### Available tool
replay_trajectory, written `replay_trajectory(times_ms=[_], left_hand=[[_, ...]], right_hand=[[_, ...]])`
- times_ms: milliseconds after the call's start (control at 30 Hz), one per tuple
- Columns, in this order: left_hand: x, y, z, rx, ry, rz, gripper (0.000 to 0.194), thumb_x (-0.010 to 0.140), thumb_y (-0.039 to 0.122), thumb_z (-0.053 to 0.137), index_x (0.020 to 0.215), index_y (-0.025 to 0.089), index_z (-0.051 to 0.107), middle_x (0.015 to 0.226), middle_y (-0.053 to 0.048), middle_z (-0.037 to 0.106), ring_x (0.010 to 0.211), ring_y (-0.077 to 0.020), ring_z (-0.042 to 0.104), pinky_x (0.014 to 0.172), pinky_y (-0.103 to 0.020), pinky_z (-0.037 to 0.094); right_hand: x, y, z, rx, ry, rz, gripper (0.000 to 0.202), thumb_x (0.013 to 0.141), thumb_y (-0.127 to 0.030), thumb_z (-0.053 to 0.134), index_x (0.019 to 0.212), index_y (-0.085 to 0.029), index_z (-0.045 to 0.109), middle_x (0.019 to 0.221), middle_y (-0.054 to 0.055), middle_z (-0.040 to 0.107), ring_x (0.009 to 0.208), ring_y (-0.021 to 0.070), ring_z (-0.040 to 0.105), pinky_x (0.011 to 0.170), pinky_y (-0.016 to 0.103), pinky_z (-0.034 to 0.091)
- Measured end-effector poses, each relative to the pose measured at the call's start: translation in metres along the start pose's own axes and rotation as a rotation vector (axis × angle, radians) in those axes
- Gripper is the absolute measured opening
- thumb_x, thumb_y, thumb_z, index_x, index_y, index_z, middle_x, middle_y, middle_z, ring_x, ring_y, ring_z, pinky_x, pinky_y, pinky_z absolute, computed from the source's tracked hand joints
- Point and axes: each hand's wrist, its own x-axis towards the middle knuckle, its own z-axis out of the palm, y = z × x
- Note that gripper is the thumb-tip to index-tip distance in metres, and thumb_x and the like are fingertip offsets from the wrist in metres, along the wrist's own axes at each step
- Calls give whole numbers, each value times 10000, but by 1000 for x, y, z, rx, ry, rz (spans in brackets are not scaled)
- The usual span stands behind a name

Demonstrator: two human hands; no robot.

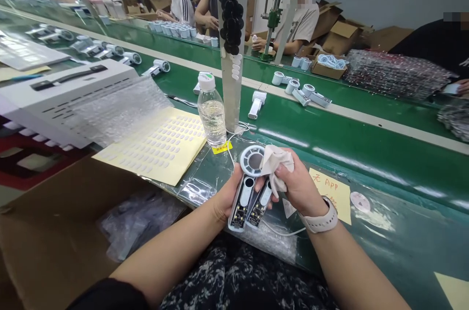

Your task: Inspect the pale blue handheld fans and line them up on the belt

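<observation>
A green worktop (pixel 384 263) spreads in front of the person, with a green conveyor belt (pixel 340 134) running past its far edge. A white case (pixel 62 100) stands at the worktop's left end, partly covered by clear wrap. A metal post (pixel 230 93) bearing black discs rises at the far edge. Along the near edge, left of the hands, lies a yellow sheet (pixel 182 166) with rows of pale oval stickers. A yellow note (pixel 335 190) with handwriting lies beyond the right wrist. The clear bottle (pixel 211 117) stands upright near the far edge, just beside the post's foot.

The left hand (pixel 227 197) is closed around two handles side by side, above the near edge: the left device (pixel 240 207), topped by a ring, and the right device (pixel 259 207), whose top is hidden. Both show bare circuit boards. The right hand (pixel 300 183), with a pale wristband (pixel 322 218), pinches a crumpled white cloth (pixel 277 163) between thumb and fingers. The cloth overlaps the ring's right rim; whether it presses there, I cannot tell.
</observation>
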Motion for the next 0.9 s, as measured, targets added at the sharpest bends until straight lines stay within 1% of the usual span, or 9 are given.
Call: replay_trajectory(times_ms=[100,167,300,400,467,533,667,767,900], left_hand=[[3,1,4,8,-2,2,662,675,803,602,701,142,577,756,-95,701,750,-227,720,699,-279,559],[5,2,6,0,3,11,655,664,792,625,682,139,581,793,-91,694,776,-232,715,696,-285,565],[9,2,7,-64,17,20,633,704,761,623,673,130,574,976,-120,685,828,-235,711,695,-309,575],[11,2,6,-107,-12,8,649,730,776,577,667,130,557,1010,-141,671,829,-240,708,685,-319,569],[11,2,4,-115,-41,-8,664,731,793,553,661,133,548,994,-145,670,819,-243,706,678,-321,562],[11,1,3,-108,-70,-36,669,729,802,541,665,136,550,979,-145,675,814,-248,707,671,-323,559],[9,0,1,-114,-116,-146,693,790,809,433,665,140,562,970,-146,691,818,-264,713,670,-335,559],[8,-1,-1,-110,-99,-208,699,856,769,360,666,134,580,955,-146,697,820,-262,720,686,-330,557],[7,-2,-2,-84,-71,-231,636,868,718,430,681,134,598,891,-132,713,775,-248,723,650,-305,550]], right_hand=[[0,10,2,-81,125,-27,415,905,-619,525,1072,-240,500,545,-41,636,330,139,521,317,239,427],[2,10,-5,-230,228,-44,474,928,-658,433,990,-210,575,528,-22,616,362,141,524,344,245,424],[7,-8,-33,-538,402,-69,568,850,-722,513,783,-176,656,621,33,665,539,178,604,486,286,487],[11,-32,-48,-577,440,-93,590,828,-733,543,890,-172,712,760,52,720,665,195,650,562,288,508],[12,-47,-48,-569,287,-85,611,840,-741,515,961,-180,727,741,44,720,647,194,658,552,287,512],[15,-57,-41,-527,-1,-2,621,857,-737,491,998,-177,720,703,40,714,584,190,655,522,295,523],[30,-62,-26,-422,-486,335,595,890,-652,535,1218,-160,603,818,69,739,606,185,686,523,293,555],[44,-63,-22,-416,-622,402,548,907,-546,593,1280,-147,543,960,93,731,800,188,707,671,293,582],[56,-66,-20,-604,-645,214,412,851,-363,710,1198,-171,599,1123,65,686,1015,182,648,877,291,530]])
